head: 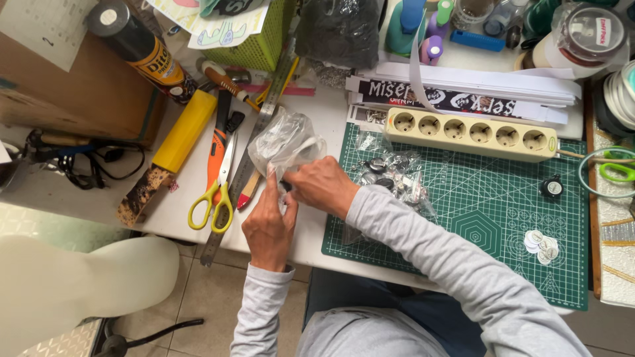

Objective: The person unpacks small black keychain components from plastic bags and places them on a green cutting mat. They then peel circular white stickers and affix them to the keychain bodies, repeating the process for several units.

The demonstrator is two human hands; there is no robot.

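1. Sleeves of grey cloth come up from the near edge, and both hands meet at the near edge of the white table (pixel 188 205), just left of the green cutting mat (pixel 503 218).
2. The left hand (pixel 268 225) stands upright, fingers stretched up along the near side of a clear plastic bag (pixel 286 142), pinching its lower part.
3. The right hand (pixel 324 185) lies just right of the left one, touching it, its fingers curled tight around the bag's neck; the bag puffs up above both hands, crumpled and see-through.
4. Just right of the right hand, on the mat's left part, sits a heap of small clear packets with dark round pieces (pixel 393 175).
5. On the mat's near right part lies a small pile of white discs (pixel 542 244), well apart from the hands; a little black round thing (pixel 551 188) sits farther up.
6. Left of the hands, on the table, lie yellow-handled scissors (pixel 215 192), a steel ruler (pixel 245 168), an orange cutter (pixel 217 149) and a yellow block-shaped tool with a worn wooden end (pixel 169 152).
7. Farther off, a cream power strip (pixel 469 132) runs along the mat's far edge, with paper strips (pixel 463 89) stacked behind it.
8. Farthest away stand a black-and-yellow can (pixel 142 49), a green mesh basket (pixel 261 43) and tape rolls (pixel 582 36) at the far right.
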